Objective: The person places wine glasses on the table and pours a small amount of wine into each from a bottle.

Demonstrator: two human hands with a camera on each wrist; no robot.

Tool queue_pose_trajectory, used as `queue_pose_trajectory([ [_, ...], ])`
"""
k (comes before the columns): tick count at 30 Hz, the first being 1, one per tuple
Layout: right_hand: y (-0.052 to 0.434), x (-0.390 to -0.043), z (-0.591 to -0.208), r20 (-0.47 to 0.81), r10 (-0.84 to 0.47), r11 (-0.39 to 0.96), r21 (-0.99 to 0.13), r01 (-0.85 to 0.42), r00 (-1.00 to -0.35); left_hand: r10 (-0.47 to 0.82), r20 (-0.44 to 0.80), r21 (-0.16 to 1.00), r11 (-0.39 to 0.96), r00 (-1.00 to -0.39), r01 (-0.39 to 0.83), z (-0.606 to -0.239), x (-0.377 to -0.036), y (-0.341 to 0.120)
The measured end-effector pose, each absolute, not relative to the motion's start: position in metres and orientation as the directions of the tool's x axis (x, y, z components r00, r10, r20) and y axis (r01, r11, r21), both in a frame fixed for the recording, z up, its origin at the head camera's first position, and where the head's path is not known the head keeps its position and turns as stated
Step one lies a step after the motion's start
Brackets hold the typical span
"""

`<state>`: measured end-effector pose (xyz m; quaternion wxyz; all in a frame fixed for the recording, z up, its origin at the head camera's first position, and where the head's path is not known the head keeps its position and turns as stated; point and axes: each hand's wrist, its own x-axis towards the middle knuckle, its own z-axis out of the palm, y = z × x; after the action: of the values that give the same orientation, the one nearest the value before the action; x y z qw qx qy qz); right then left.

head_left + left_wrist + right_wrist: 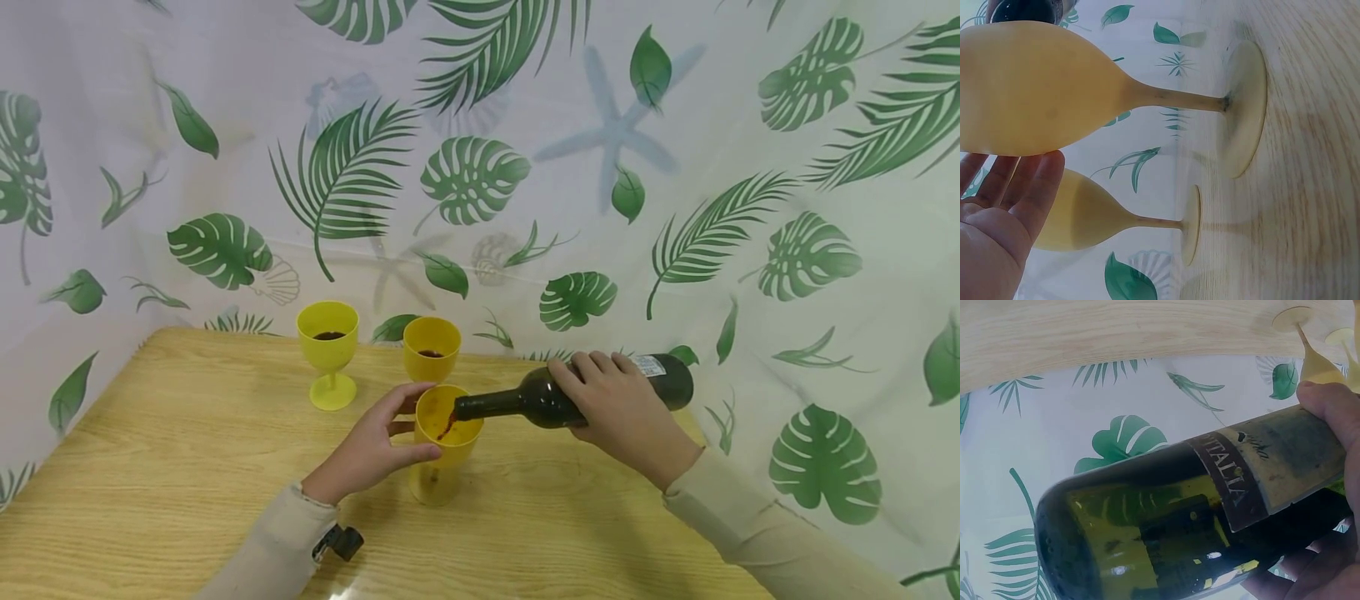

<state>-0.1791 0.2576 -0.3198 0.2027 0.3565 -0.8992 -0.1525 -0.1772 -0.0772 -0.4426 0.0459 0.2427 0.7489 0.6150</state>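
My right hand (618,408) grips a dark green wine bottle (551,398) around its body, tilted nearly level. Its mouth is over the rim of the front yellow goblet (448,454), and a thin dark red stream runs into the bowl. My left hand (375,442) holds that goblet by the bowl, thumb on the near side, fingers on the far side. In the left wrist view the goblet's foot (1244,112) stands on the table. The right wrist view shows the bottle's label (1291,456) and base.
Two more yellow goblets, one at the back left (330,350) and one just behind the held goblet (431,346), contain dark red liquid. All stand on a wood-grain table (187,450). A leaf-printed cloth (480,183) hangs behind the table's far edge.
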Motion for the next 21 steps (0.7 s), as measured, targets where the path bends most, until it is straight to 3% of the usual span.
queue_pose_trajectory([
  [21,0.2577,-0.1789,-0.3190,0.255,-0.696,0.706,0.413,-0.575,-0.672,0.422,0.242,0.941,0.117,-0.873,0.318,-0.4434,-0.1759,-0.0768],
])
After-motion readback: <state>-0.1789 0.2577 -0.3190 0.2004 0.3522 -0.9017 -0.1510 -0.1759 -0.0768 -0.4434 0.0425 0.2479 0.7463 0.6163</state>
